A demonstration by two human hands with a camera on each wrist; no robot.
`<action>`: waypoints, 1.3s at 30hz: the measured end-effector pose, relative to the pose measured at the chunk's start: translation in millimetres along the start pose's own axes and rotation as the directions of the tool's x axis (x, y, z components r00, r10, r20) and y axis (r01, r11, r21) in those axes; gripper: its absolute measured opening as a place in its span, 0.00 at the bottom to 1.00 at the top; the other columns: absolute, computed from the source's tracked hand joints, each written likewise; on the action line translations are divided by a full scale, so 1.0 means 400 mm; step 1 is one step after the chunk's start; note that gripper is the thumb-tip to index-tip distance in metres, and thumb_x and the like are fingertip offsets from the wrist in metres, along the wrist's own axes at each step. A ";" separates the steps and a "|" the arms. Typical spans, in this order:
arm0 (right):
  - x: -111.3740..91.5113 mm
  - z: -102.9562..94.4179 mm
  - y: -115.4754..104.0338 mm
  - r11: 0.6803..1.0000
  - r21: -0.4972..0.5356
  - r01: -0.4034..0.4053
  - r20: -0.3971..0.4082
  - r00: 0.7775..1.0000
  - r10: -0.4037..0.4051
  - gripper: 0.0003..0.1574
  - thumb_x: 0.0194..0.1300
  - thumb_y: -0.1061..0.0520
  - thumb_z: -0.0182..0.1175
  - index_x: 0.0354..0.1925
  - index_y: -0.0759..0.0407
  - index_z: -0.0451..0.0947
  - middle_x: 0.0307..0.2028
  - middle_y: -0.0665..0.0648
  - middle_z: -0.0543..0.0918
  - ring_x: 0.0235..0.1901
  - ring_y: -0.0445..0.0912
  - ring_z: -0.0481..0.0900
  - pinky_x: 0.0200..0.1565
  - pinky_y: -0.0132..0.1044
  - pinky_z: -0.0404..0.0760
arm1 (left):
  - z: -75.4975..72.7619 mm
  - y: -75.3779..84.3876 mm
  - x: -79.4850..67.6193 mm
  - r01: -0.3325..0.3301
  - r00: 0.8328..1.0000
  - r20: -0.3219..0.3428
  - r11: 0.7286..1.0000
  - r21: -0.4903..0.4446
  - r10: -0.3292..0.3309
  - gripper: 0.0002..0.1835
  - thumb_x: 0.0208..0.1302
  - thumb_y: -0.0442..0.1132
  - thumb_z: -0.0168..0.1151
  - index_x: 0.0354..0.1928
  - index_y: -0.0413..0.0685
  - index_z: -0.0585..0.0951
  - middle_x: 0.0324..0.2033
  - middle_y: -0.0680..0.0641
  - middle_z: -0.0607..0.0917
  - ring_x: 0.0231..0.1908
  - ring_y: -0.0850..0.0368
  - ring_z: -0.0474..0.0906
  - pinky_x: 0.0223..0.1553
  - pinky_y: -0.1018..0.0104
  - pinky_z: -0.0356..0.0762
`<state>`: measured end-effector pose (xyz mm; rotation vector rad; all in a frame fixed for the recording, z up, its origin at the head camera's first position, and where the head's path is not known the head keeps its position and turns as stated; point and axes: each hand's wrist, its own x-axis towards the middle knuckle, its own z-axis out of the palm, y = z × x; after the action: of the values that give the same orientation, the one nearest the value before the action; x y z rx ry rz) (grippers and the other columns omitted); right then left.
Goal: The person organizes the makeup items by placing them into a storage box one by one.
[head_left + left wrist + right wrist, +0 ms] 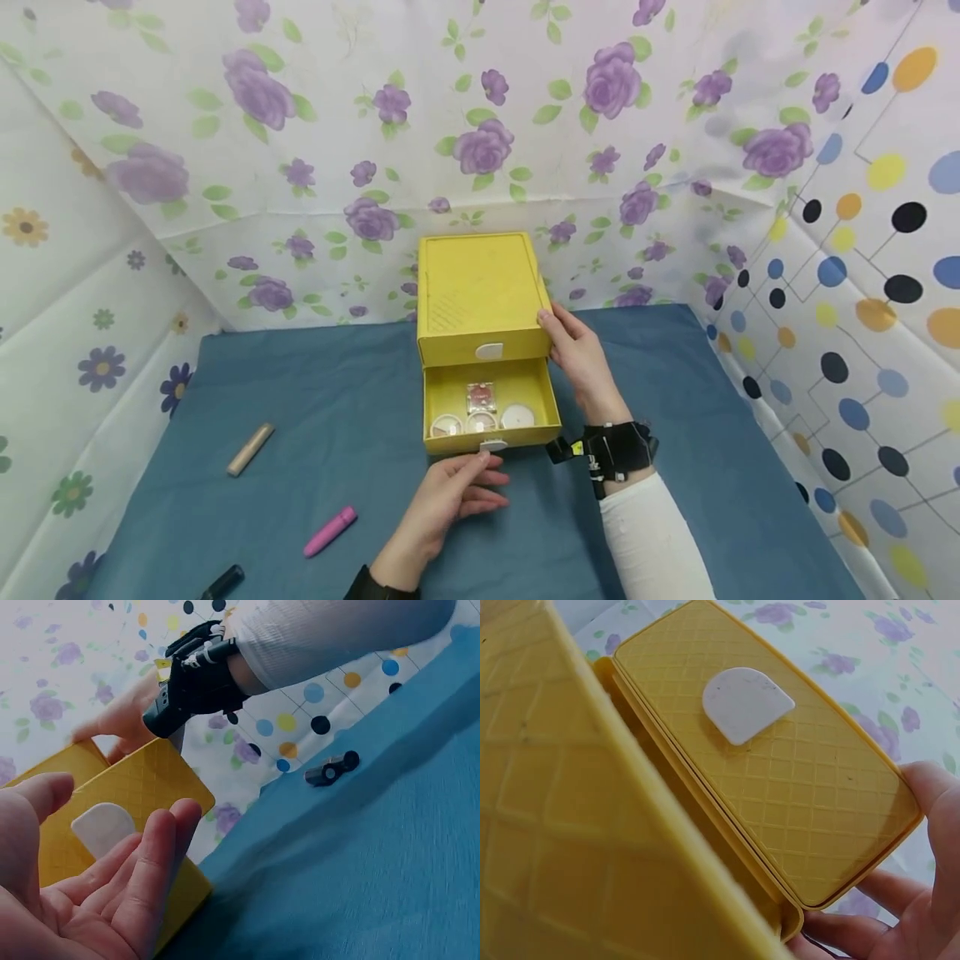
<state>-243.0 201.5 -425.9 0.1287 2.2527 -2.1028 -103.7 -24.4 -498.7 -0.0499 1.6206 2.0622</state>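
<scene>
Yellow box [483,287]: standing near the middle of the far edge of the tabletop [360,400].
Lower drawer [450,444]: pulled out toward the near edge, holding round cases [517,417].
Right hand [585,358]: gripping the box's right side.
Left hand [442,504]: relaxed, fairly wide, at the drawer's white tab [493,446].
Pink tube [330,532]: lying between box and near-left corner.

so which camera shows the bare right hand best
Head view: the bare right hand shows from thumb to wrist, gripping the yellow box. Right wrist crops it; left wrist partly hides it behind black wrist gear.
</scene>
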 end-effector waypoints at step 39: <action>0.007 -0.016 0.002 0.998 0.025 -0.059 0.044 0.997 0.057 0.55 0.57 0.24 0.62 0.74 0.45 0.60 0.72 0.54 0.63 0.64 0.46 0.68 0.66 0.50 0.69 | -0.015 -0.010 0.083 -0.031 0.997 -0.068 0.994 -0.107 0.024 0.36 0.66 0.60 0.62 0.60 0.33 0.77 0.48 0.38 0.86 0.45 0.46 0.83 0.47 0.58 0.84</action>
<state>-245.6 208.1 -426.5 0.1462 2.1704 -2.0861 -132.4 -17.0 -515.2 -0.1363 1.5551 2.1891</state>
